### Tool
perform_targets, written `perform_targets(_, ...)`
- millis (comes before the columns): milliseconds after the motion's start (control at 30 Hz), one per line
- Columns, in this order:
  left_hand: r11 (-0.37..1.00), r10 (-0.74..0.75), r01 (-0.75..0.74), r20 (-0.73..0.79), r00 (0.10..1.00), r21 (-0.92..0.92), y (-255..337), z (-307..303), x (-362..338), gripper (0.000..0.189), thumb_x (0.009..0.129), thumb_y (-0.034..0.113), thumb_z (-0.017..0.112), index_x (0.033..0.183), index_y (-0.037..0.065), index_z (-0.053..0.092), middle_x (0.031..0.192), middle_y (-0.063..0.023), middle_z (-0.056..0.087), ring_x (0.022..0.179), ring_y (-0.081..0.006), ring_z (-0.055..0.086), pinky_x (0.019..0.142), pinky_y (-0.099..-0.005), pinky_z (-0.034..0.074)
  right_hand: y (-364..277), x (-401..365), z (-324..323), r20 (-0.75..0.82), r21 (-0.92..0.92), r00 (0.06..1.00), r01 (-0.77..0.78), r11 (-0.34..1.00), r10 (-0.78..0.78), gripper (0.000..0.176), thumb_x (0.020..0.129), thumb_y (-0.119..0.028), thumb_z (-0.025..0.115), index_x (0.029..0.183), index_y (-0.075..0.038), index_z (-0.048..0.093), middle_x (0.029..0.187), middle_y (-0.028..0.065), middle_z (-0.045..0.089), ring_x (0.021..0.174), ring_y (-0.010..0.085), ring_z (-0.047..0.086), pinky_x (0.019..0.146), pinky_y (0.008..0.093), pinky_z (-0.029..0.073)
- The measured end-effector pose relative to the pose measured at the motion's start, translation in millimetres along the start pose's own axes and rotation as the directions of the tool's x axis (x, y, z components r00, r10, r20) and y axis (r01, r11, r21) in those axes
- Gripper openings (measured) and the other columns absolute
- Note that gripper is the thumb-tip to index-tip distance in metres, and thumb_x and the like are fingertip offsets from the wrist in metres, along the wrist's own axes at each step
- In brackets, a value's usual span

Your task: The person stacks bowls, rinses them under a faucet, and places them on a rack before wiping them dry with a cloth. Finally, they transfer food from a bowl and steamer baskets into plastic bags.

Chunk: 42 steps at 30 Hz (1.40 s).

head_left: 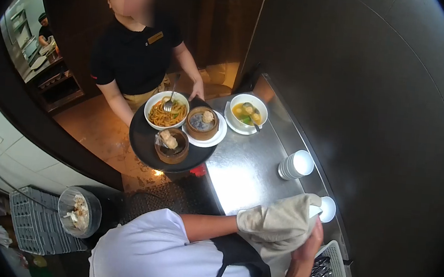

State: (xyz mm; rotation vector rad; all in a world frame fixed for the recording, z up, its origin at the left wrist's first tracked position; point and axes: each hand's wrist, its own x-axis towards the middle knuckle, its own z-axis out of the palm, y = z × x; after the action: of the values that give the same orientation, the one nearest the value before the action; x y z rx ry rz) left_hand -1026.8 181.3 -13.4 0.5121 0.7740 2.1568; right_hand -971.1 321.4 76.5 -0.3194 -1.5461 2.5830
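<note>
Right hand [310, 246] gripping cloth [276, 225] — bowls [295, 165], tray [141, 142] beyond

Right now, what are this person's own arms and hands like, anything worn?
A short white sleeve covers the left upper arm; both forearms are bare. The right hand shows no glove or watch. The left hand is hidden under a beige cloth.

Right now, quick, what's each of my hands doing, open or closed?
Left hand: hidden under the grey cloth, cannot tell.
Right hand: closed on the same grey cloth.
</note>
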Motion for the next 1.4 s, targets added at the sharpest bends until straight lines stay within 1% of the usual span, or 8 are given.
perform_targets(200, 0.981, 0.195, -0.193, -0.291, 0.937, 0.037, 39, -12, -4, 0.041, 0.101, 0.02, 0.06, 0.136, -0.001, 0.054, 0.131, -0.0076, 0.059, 0.115, -0.0125, 0.058, 0.09, -0.0288, 0.052, -18, -26, 3, -0.237, 0.038, 0.9, 0.385, 0.922, -0.366, 0.036, 0.101, -0.02, 0.045, 0.123, 0.004, 0.061, 0.113, 0.0143, 0.064, 0.104, 0.0238, 0.063, 0.093, 0.0396, 0.051)
perform_targets(467, 0.508, 0.326, -0.046, -0.143, 0.934, 0.86, 46, 10, -1, 0.029, 0.083, 0.006, 0.065, 0.111, -0.002, 0.067, 0.104, -0.0211, 0.067, 0.1, -0.0259, 0.067, 0.087, -0.0302, 0.054, 33, -47, 18, 0.615, -0.767, 0.583, 0.598, -0.232, -0.531, 0.03, 0.087, -0.014, 0.065, 0.11, 0.003, 0.07, 0.121, 0.0223, 0.065, 0.125, 0.0441, 0.053, 0.112, 0.0542, 0.03)
perform_targets(533, 0.113, 0.472, -0.269, 0.186, 0.862, 0.957, 49, 24, -27, 0.037, 0.089, 0.008, 0.064, 0.126, 0.002, 0.061, 0.11, -0.0164, 0.065, 0.106, -0.0187, 0.063, 0.095, -0.0307, 0.05, 16, -31, 35, 0.431, -0.776, 0.619, 0.626, 0.08, -0.657, 0.022, 0.082, -0.008, 0.064, 0.101, 0.0, 0.073, 0.111, 0.0182, 0.069, 0.11, 0.0375, 0.062, 0.106, 0.0437, 0.04)
perform_targets(733, 0.972, 0.235, -0.231, -0.088, 0.968, 0.045, 61, 78, -29, 0.044, 0.097, 0.013, 0.061, 0.139, 0.002, 0.05, 0.129, -0.0092, 0.058, 0.12, -0.0145, 0.054, 0.104, -0.0289, 0.044, -6, -15, 9, 0.236, -0.409, 0.924, 0.375, 0.832, -0.301, 0.035, 0.082, -0.01, 0.061, 0.111, 0.008, 0.068, 0.109, 0.0125, 0.069, 0.104, 0.0202, 0.064, 0.096, 0.034, 0.046)
perform_targets(1000, 0.729, 0.44, -0.092, -0.362, 0.822, 0.679, -38, 2, 30, 0.02, 0.103, 0.017, 0.051, 0.115, 0.004, 0.06, 0.097, -0.0058, 0.064, 0.084, -0.0162, 0.062, 0.072, -0.0321, 0.053, -14, -23, -39, 0.003, 0.496, 0.947, 0.279, 0.822, -0.323, 0.045, 0.105, -0.025, 0.033, 0.134, 0.002, 0.053, 0.133, 0.0173, 0.059, 0.122, 0.0309, 0.059, 0.109, 0.0449, 0.044)
perform_targets(1100, 0.973, 0.099, -0.182, -0.452, 0.886, -0.144, -18, 22, 38, 0.026, 0.103, 0.022, 0.049, 0.12, 0.004, 0.057, 0.111, -0.0105, 0.06, 0.101, -0.0203, 0.06, 0.093, -0.0341, 0.051, -6, -45, -56, 0.024, -0.26, 0.784, 0.604, 0.753, -0.62, 0.046, 0.104, -0.026, 0.038, 0.132, 0.008, 0.051, 0.132, 0.0219, 0.058, 0.121, 0.0346, 0.058, 0.108, 0.044, 0.043)
perform_targets(1233, 0.358, 0.428, -0.104, -0.064, 0.902, 0.928, -7, 52, 29, 0.035, 0.101, 0.021, 0.057, 0.131, 0.003, 0.054, 0.12, -0.009, 0.06, 0.111, -0.0193, 0.059, 0.097, -0.032, 0.05, 21, -41, -64, 0.348, -0.725, 0.707, 0.619, 0.302, -0.616, 0.041, 0.1, -0.022, 0.046, 0.125, 0.009, 0.057, 0.124, 0.0237, 0.062, 0.119, 0.0319, 0.059, 0.105, 0.0381, 0.043)
perform_targets(1400, 0.954, -0.027, 0.105, -0.271, 0.962, 0.28, -29, 25, 24, 0.043, 0.098, 0.013, 0.063, 0.137, 0.004, 0.05, 0.132, -0.0102, 0.057, 0.122, -0.021, 0.056, 0.104, -0.0343, 0.047, -31, 6, -61, 0.152, -0.164, 0.988, 0.002, 0.986, 0.023, 0.044, 0.104, -0.022, 0.041, 0.133, 0.009, 0.052, 0.136, 0.0184, 0.056, 0.119, 0.0228, 0.058, 0.1, 0.0339, 0.047)
